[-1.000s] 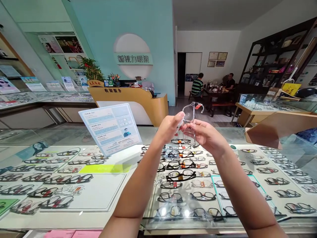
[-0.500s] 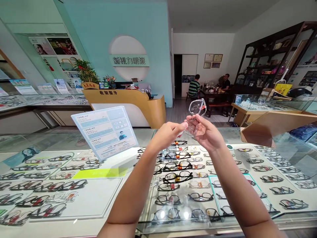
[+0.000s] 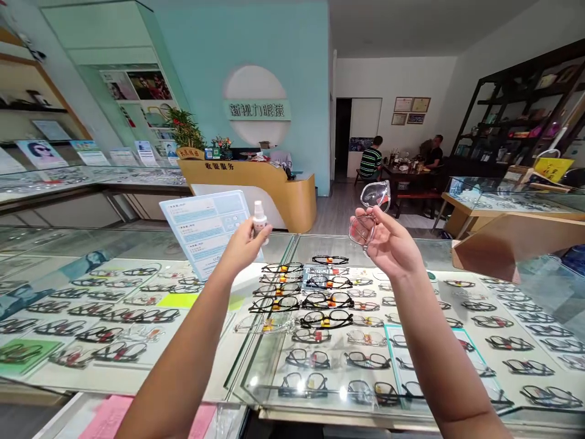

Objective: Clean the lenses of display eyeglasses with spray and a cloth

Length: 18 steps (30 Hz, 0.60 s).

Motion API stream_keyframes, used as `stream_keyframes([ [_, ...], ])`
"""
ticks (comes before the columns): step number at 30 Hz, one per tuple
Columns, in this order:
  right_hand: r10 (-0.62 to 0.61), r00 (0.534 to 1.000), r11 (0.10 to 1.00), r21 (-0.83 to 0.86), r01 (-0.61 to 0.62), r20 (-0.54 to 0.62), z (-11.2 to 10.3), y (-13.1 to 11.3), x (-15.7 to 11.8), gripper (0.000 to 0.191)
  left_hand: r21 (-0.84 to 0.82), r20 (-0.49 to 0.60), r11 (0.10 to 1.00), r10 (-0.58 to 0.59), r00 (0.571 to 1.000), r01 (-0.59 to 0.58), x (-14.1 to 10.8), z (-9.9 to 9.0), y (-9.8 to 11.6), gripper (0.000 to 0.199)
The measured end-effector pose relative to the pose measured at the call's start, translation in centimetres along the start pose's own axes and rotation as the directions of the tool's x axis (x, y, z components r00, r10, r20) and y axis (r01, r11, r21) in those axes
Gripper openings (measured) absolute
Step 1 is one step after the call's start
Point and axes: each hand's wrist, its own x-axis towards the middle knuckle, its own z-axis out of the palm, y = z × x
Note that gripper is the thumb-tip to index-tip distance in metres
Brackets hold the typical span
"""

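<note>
My right hand [image 3: 392,242] is closed on a pair of clear-framed glasses [image 3: 375,195], tilted with one lens raised above the fingers. A small red mark shows on the upper lens. To the left, my left hand [image 3: 244,245] is wrapped round a small white spray bottle [image 3: 259,214], its nozzle pointing up. The bottle stands in front of the right edge of a blue-and-white printed sign [image 3: 196,222]. Below and between my forearms, several black-framed glasses [image 3: 326,319] with orange tags sit in rows on the glass counter [image 3: 269,399].
More glasses fill the display cases left and right. A wooden board [image 3: 525,241] leans over the counter at right. Beyond stands a curved cash desk [image 3: 292,201]. Two people sit at a table [image 3: 402,169] at the back. Pink paper [image 3: 109,417] lies below at front left.
My left hand has moved left, away from the glasses, and the spray bottle in it now shows. The right hand still holds the glasses. The whole view has shifted slightly to the left.
</note>
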Motion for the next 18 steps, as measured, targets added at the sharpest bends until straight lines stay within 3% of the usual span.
stream_keyframes([
  [4,-0.005,1.0,1.0,-0.007,0.005,0.011,0.0,-0.2,-0.1,0.017,0.391,-0.012,0.9,-0.202,0.979,0.191,-2.0,-1.1,-8.8,0.031],
  [7,0.011,1.0,1.0,-0.007,-0.011,0.003,0.0,-0.2,-0.2,0.019,0.522,-0.017,0.785,-0.381,0.924,0.334,-3.9,-1.4,-12.6,0.03],
  [11,0.021,1.0,1.0,-0.004,-0.021,0.01,0.0,-0.1,-0.3,0.023,0.57,-0.019,0.718,-0.473,0.881,0.398,-5.5,-0.9,-14.8,0.033],
  [18,0.019,1.0,1.0,-0.011,-0.018,0.013,0.1,0.0,-0.3,0.023,0.546,-0.014,0.726,-0.492,0.871,0.419,-6.0,-0.5,-16.1,0.041],
])
